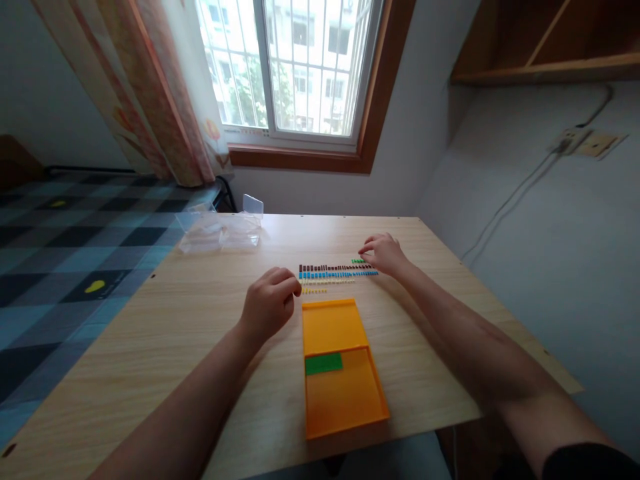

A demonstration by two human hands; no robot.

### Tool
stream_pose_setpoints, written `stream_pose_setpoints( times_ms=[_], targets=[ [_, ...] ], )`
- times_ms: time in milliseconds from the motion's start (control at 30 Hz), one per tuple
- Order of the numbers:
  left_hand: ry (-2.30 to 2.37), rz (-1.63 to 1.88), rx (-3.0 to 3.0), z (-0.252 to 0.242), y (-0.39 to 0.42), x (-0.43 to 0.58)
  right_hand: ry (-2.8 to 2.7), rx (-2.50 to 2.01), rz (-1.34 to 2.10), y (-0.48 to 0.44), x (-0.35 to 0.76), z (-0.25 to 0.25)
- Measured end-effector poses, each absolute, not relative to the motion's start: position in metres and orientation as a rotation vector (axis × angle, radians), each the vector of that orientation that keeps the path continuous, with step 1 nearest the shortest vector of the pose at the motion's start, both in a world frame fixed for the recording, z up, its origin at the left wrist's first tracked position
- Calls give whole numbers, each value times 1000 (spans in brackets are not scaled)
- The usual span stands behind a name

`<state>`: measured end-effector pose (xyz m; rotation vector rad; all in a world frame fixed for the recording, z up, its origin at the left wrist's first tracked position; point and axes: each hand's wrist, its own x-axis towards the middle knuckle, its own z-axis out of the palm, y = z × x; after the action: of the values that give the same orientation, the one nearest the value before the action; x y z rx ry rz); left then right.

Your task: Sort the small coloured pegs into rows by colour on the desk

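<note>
Rows of tiny pieces lie on the wooden table (210, 327): a dark brown row (320, 268), a blue row (325, 275), a pale yellow row (330, 281) and a shorter yellow row (316, 291). My left hand (271, 300) has its fingers curled together at the left end of the yellow rows; anything between them is too small to tell. Over a few green pieces (357, 261) at the far right end is my right hand (381, 253), its fingers bent downward, their grip unclear. Nearer me sits an orange tray (345, 397) with a green block (324, 363) inside.
Clear plastic boxes (220, 233) stand at the table's back left. A checkered bed (65, 267) is on the left, a window (300, 67) ahead. On the right wall a cable (510, 193) hangs from a socket (575, 141), below a wooden shelf (550, 72).
</note>
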<state>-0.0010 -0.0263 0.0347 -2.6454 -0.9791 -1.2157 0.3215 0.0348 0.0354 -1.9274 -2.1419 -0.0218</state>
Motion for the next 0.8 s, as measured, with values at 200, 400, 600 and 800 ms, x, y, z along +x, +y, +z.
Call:
stream_pose_setpoints(
  times_ms=[200,400,600,800],
  targets=[
    [-1031,-1227,-2645,39,-30,-2,-2227,-1969,36,52,309,27],
    [-995,-1242,-2794,40,-34,0,-2217,-2030,12,58,301,26],
    [-992,-1242,-2827,40,-35,1,-2209,-2066,53,59,297,27],
    [-992,-1079,-2783,36,-33,2,-2207,-1961,58,53,290,40]
  ],
)
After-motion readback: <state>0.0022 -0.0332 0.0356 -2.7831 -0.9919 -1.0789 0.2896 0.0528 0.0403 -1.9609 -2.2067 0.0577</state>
